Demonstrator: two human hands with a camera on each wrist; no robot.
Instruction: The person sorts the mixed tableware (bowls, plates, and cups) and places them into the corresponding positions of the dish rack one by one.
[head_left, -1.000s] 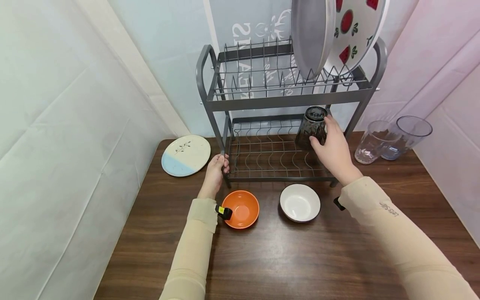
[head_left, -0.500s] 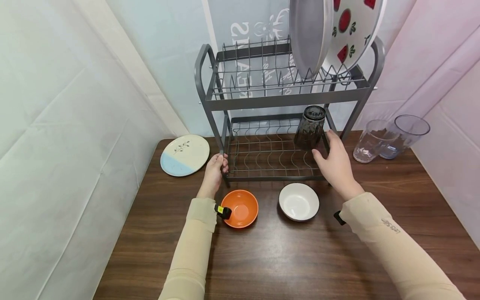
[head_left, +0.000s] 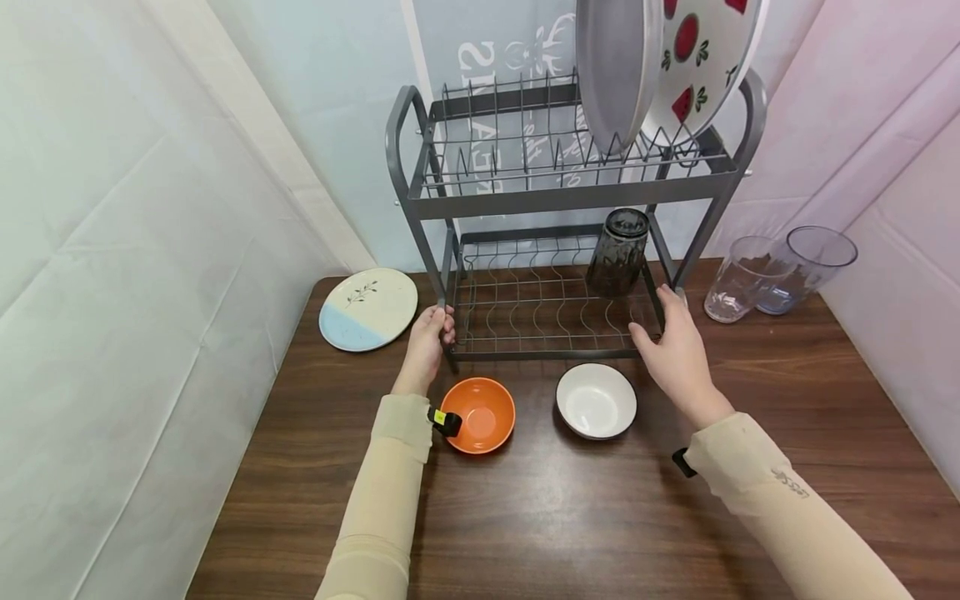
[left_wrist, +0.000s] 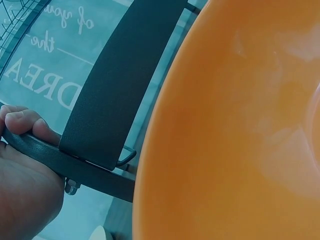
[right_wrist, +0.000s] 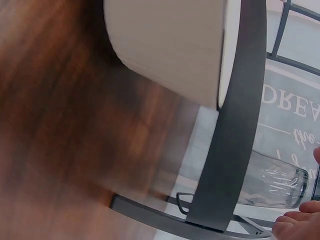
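A dark grey two-tier dish rack [head_left: 562, 200] stands on the table. My left hand [head_left: 424, 350] grips its left front leg; in the left wrist view that hand [left_wrist: 30, 167] has its fingers wrapped round the dark bar. Upside down on the right of the lower tier stands a smoky black drinking glass [head_left: 618, 254]. My right hand [head_left: 681, 354] is beside the rack's right front leg, holding nothing, thumb and fingers spread apart. Its fingers [right_wrist: 299, 225] show at the right wrist view's edge.
Two large plates, one grey [head_left: 613, 75] and one with watermelons [head_left: 708, 62], lean in the top tier. An orange bowl [head_left: 480, 415] and a white bowl [head_left: 597, 402] sit in front. Left lies a cream-and-blue plate [head_left: 367, 308]; right stand two clear glasses [head_left: 731, 292].
My right hand has let go of the smoky glass, leaving it on the lower tier, and moved down and slightly right to the rack's right leg. The left hand keeps its grip.
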